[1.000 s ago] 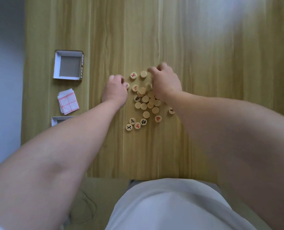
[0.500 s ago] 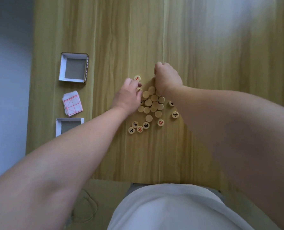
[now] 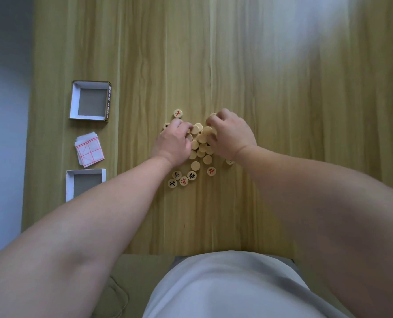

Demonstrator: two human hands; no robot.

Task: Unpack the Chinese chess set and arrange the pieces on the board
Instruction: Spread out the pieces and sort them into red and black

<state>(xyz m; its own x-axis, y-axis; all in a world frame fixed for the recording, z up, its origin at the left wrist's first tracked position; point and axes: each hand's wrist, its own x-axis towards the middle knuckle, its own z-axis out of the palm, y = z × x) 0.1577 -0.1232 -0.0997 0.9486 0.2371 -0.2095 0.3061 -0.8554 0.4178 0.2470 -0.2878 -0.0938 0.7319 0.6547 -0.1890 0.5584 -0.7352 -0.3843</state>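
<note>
table (image 3: 282, 111): light wood grain | floor (image 3: 3, 111): grey (left of table) | white garment (image 3: 225, 290): bottom edge

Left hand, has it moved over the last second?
Yes: the left hand slid right into the heap of pieces, nearer the red-marked piece beyond it.

Light-wood bench (image 3: 282, 111), grain running away from the viewer. Pale glare (image 3: 342, 37) at far right. Grey-blue surround (image 3: 5, 111) borders its left edge.
</note>
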